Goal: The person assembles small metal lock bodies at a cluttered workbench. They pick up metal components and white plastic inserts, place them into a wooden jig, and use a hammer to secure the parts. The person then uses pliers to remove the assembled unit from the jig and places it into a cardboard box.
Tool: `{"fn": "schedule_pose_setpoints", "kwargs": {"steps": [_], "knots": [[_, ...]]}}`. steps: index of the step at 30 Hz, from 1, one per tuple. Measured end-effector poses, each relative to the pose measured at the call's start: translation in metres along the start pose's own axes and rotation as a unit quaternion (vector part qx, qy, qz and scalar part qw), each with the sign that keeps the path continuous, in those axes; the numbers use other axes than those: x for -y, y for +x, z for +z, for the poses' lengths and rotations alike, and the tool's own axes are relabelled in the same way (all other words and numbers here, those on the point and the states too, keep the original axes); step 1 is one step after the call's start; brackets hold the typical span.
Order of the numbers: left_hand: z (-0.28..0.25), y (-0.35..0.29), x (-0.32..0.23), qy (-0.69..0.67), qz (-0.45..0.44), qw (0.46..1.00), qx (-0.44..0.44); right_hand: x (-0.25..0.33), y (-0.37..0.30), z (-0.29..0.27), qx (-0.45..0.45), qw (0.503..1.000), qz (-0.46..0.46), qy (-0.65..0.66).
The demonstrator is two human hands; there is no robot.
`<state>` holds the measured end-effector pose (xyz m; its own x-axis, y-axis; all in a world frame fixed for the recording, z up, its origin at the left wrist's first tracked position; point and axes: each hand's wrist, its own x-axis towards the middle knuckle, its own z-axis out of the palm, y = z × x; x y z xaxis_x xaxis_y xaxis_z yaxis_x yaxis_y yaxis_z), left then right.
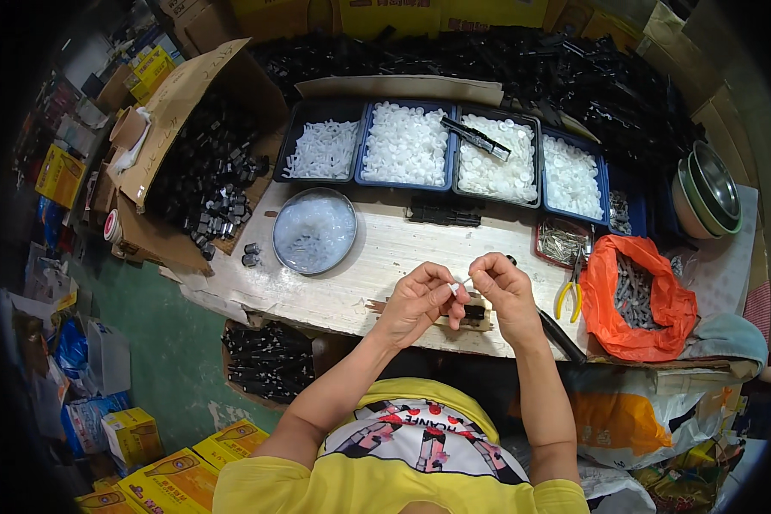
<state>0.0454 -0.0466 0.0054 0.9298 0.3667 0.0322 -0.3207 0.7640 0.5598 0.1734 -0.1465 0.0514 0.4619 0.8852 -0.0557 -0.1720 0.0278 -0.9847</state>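
Over the front edge of the white worktable (368,248), both my hands meet at chest height. A small white plastic piece (455,289) is pinched between the fingertips of my left hand (423,300). My right hand (503,295) pinches a thin pin-like part (467,280) right beside it; its far end is too small to make out. Beneath my hands, partly hidden, a black part (467,310) lies on a wooden block. Farther back on the table rests a black elongated assembly (444,214).
Blue trays (405,185) of white plastic parts line the back. A round dish (313,265) stands left, beside a cardboard box (167,141) of black parts. Yellow-handled pliers (568,295), a tray of metal pins (563,241) and an orange bag (604,291) are at right.
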Motion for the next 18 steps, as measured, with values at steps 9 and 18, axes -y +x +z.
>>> {"fn": "schedule_pose_setpoints", "kwargs": {"steps": [9,18], "knots": [[-0.003,-0.005,0.003,0.042,0.046,0.997,-0.044,-0.004,-0.002,0.016,0.029,0.991,0.054,0.115],[-0.001,-0.009,0.004,0.176,0.096,0.973,-0.118,-0.021,-0.005,0.028,-0.062,0.990,-0.068,-0.103]]}}
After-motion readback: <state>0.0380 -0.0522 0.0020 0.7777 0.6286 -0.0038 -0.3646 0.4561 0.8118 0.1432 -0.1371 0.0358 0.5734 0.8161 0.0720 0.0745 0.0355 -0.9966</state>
